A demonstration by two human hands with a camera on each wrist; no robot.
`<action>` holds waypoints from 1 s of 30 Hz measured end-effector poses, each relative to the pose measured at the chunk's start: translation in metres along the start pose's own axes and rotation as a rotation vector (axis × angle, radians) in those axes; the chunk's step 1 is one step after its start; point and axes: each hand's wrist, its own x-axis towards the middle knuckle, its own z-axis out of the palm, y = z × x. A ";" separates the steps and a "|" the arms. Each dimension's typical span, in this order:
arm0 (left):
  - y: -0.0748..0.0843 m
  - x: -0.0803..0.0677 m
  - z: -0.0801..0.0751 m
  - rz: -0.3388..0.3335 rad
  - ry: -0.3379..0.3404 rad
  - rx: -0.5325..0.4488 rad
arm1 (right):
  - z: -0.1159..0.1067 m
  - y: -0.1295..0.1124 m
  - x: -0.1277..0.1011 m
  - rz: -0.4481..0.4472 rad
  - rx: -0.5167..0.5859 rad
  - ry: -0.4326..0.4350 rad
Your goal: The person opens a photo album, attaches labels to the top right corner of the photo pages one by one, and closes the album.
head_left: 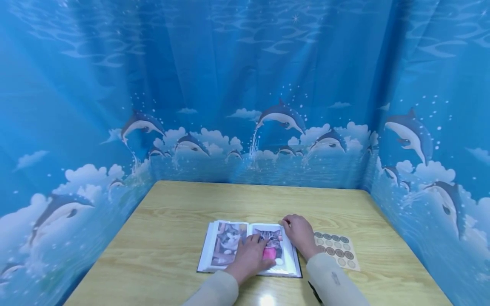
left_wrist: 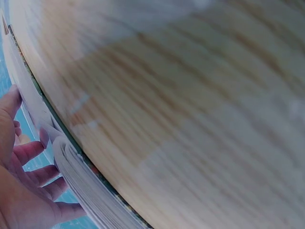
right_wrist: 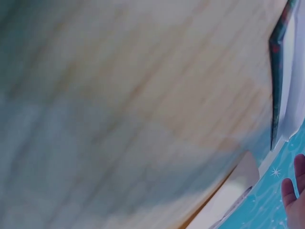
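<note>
A photo album (head_left: 208,255) lies spread on the table, with a cat picture (head_left: 226,244) on its left page and a second cat picture (head_left: 273,238) with a pink patch on its right page. My left hand (head_left: 250,257) rests with spread fingers across the inner part of the right page. In the left wrist view those fingers (left_wrist: 43,176) reach along the stacked pages (left_wrist: 76,179). At the album's upper right corner is my right hand (head_left: 300,233), its fingertips bent toward the page edge. Whether they pinch the page is hidden. Two fingers (right_wrist: 288,191) show in the right wrist view.
A sheet of round stickers (head_left: 337,250), dark and pale in rows, lies right of the album, partly under my right forearm. The wood-grain table (head_left: 172,208) is bordered at the back and sides by a blue dolphin-print curtain (head_left: 214,106).
</note>
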 end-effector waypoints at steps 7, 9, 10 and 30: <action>0.000 0.001 0.000 -0.006 -0.001 -0.005 | 0.002 -0.003 0.002 -0.041 -0.025 -0.005; 0.000 0.001 0.000 -0.007 -0.002 -0.004 | 0.002 -0.003 0.003 -0.059 -0.037 0.004; 0.000 0.001 0.000 -0.007 -0.001 -0.005 | 0.003 -0.003 0.003 -0.064 -0.039 0.010; 0.001 0.001 0.000 -0.014 -0.003 0.008 | 0.011 -0.007 0.003 -0.091 -0.067 -0.009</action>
